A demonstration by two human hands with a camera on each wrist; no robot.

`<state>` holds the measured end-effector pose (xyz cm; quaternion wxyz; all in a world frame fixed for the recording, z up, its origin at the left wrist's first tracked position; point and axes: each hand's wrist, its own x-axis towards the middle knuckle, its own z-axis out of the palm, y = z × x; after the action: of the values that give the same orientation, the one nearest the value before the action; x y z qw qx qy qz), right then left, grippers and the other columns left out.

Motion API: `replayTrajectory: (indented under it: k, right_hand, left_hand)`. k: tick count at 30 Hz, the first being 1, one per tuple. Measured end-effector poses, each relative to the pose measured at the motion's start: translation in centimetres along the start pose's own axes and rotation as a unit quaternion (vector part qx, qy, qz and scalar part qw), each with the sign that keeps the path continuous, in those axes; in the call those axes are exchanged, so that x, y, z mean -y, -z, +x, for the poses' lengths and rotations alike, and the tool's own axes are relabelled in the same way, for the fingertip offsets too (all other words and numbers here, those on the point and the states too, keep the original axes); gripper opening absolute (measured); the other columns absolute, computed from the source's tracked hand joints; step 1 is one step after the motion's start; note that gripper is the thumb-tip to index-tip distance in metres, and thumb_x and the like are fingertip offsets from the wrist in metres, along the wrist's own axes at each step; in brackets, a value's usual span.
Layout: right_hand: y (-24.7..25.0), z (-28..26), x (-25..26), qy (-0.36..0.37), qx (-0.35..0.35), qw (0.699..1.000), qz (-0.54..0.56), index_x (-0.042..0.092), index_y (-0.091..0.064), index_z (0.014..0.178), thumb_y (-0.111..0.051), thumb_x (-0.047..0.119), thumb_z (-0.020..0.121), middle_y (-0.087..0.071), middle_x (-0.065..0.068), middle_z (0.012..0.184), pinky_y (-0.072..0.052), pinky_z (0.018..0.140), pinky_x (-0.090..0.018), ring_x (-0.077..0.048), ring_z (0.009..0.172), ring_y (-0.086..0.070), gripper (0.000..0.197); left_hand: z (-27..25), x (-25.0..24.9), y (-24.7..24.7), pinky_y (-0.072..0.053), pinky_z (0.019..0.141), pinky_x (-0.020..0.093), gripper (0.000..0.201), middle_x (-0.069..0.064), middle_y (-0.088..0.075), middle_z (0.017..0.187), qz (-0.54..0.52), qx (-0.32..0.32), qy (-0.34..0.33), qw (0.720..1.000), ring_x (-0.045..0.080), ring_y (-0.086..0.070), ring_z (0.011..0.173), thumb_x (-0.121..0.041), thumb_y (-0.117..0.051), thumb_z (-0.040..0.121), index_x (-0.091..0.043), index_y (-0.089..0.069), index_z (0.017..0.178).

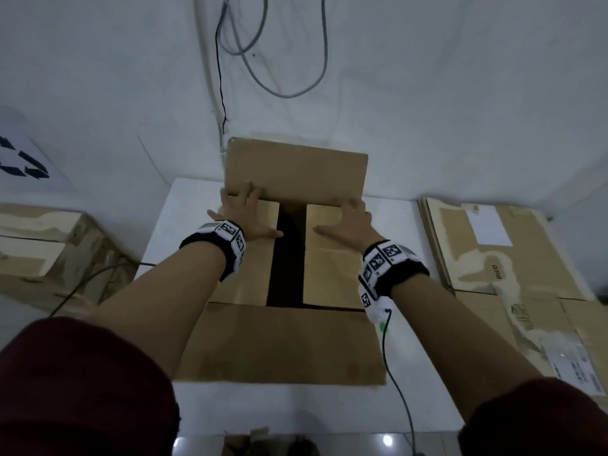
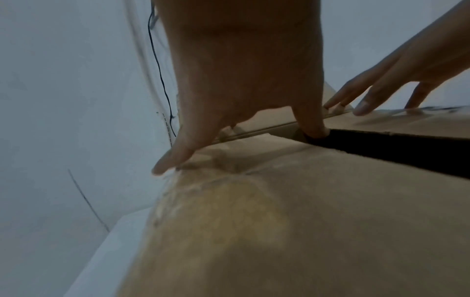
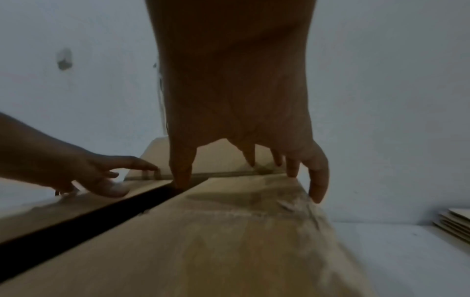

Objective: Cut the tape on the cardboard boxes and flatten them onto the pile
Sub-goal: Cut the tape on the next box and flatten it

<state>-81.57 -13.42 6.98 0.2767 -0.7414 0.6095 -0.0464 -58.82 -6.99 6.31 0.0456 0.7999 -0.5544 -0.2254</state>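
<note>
A brown cardboard box (image 1: 283, 343) stands open-topped on the white table (image 1: 184, 205). Its far flap (image 1: 296, 169) tilts up toward the wall and its near flap lies out toward me. Two inner flaps lie level with a dark gap (image 1: 286, 258) between them. My left hand (image 1: 245, 213) lies spread and flat on the left inner flap (image 2: 254, 191), thumb at the gap's edge. On the right inner flap (image 3: 229, 231) my right hand (image 1: 345, 222) presses the same way, fingers straight. Neither hand holds anything. No cutter is in view.
A pile of flattened boxes (image 1: 513, 258) lies on the right, its edge also in the right wrist view as flattened boxes (image 3: 455, 223). A taped, closed box (image 1: 49, 248) sits at the left. Cables (image 1: 273, 60) hang on the wall behind. A recycling sign (image 1: 23, 162) is at far left.
</note>
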Motion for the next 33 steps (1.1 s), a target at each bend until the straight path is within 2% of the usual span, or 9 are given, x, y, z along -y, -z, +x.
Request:
replayTrajectory:
  k: [4, 8, 14, 16, 20, 23, 26, 29, 33]
  right_hand:
    - [-2.2, 0.1, 1.3, -0.037, -0.021, 0.997, -0.064, 0.029, -0.015, 0.15, -0.079, 0.077, 0.046, -0.012, -0.001, 0.155, -0.038, 0.1, -0.063, -0.033, 0.139, -0.017, 0.131]
    - [-3.4, -0.2, 2.0, -0.069, -0.011, 0.989, -0.129, 0.027, -0.002, 0.153, -0.081, 0.073, 0.048, 0.001, -0.004, 0.159, -0.036, 0.1, -0.067, -0.034, 0.144, -0.008, 0.139]
    - [-0.9, -0.9, 0.8, -0.03, 0.016, 0.999, 0.026, 0.02, -0.008, 0.156, -0.067, 0.063, 0.073, -0.007, -0.006, 0.163, -0.018, 0.118, -0.051, -0.033, 0.148, -0.01, 0.111]
    - [1.2, -2.0, 0.5, -0.01, 0.034, 0.983, 0.179, 0.019, -0.015, 0.156, -0.062, 0.059, 0.072, -0.027, -0.001, 0.157, -0.028, 0.111, -0.042, -0.024, 0.141, -0.027, 0.104]
    - [4.8, -5.4, -2.2, -0.029, 0.048, 0.939, 0.34, 0.035, -0.056, 0.121, -0.046, 0.048, 0.098, -0.065, 0.016, 0.107, -0.043, 0.083, -0.037, -0.008, 0.099, -0.058, 0.028]
    - [7.2, -7.6, -6.0, -0.047, -0.02, 0.942, 0.332, 0.017, -0.062, 0.12, -0.048, 0.04, 0.101, -0.07, -0.007, 0.113, -0.052, 0.087, -0.044, -0.023, 0.097, -0.067, 0.033]
    - [7.9, -9.9, -10.3, -0.044, -0.034, 0.969, 0.241, 0.008, -0.048, 0.136, -0.064, 0.019, 0.095, -0.061, -0.019, 0.124, -0.055, 0.087, -0.045, -0.034, 0.107, -0.063, 0.046]
    - [5.5, -12.3, -12.9, -0.089, -0.052, 0.976, 0.191, 0.018, -0.029, 0.15, -0.075, 0.011, 0.084, -0.05, -0.016, 0.132, -0.049, 0.09, -0.041, -0.034, 0.118, -0.053, 0.081]
    - [0.4, -13.7, -12.7, -0.042, -0.162, 0.986, -0.008, 0.029, -0.061, 0.124, -0.062, 0.02, 0.085, -0.056, -0.015, 0.127, -0.045, 0.098, -0.037, -0.033, 0.116, -0.056, 0.039]
  left_hand:
    - [0.2, -0.2, -0.7, -0.008, 0.108, 0.071, 0.133, -0.005, 0.018, 0.158, -0.02, 0.031, 0.048, 0.998, 0.044, 0.015, 0.142, -0.081, -0.069, 0.049, -0.037, 0.005, 0.15]
    - [-0.1, -0.5, -1.7, -0.007, 0.11, 0.068, 0.136, 0.0, 0.022, 0.157, 0.021, 0.026, 0.047, 0.998, 0.047, 0.016, 0.141, -0.074, -0.074, 0.053, -0.033, 0.012, 0.15]
    - [-0.4, 1.4, 0.5, -0.011, 0.114, 0.061, 0.113, 0.002, 0.004, 0.16, -0.134, 0.035, -0.006, 0.99, 0.043, 0.001, 0.144, -0.066, -0.067, 0.064, -0.031, -0.004, 0.152]
    - [-1.1, 2.6, 2.2, -0.012, 0.116, 0.054, 0.11, 0.002, -0.003, 0.16, -0.247, 0.06, -0.03, 0.967, 0.037, -0.004, 0.146, -0.065, -0.06, 0.065, -0.029, -0.004, 0.153]
    - [-3.3, 4.5, 5.2, -0.031, 0.104, 0.041, 0.072, 0.0, -0.023, 0.157, -0.39, 0.09, -0.041, 0.916, 0.028, -0.027, 0.14, -0.038, -0.051, 0.094, -0.033, -0.01, 0.153]
    - [-5.0, 6.1, 7.6, -0.048, 0.085, 0.035, 0.051, 0.004, -0.051, 0.138, -0.412, 0.068, -0.024, 0.908, 0.027, -0.055, 0.114, -0.036, -0.051, 0.096, -0.03, -0.037, 0.145]
    - [-6.2, 8.4, 8.8, -0.045, 0.086, 0.035, 0.039, 0.014, -0.056, 0.125, -0.284, -0.032, -0.003, 0.958, 0.034, -0.055, 0.113, -0.015, -0.051, 0.097, -0.007, -0.048, 0.135]
    - [-7.1, 12.2, 7.3, -0.027, 0.109, 0.047, 0.073, 0.026, -0.032, 0.149, -0.141, -0.031, 0.062, 0.988, 0.041, -0.032, 0.135, -0.025, -0.059, 0.094, -0.008, -0.017, 0.151]
    - [-9.2, 14.3, 2.1, -0.006, 0.117, 0.052, 0.068, 0.02, -0.008, 0.157, 0.065, -0.079, 0.083, 0.991, 0.039, -0.005, 0.144, -0.038, -0.052, 0.093, -0.019, -0.021, 0.151]
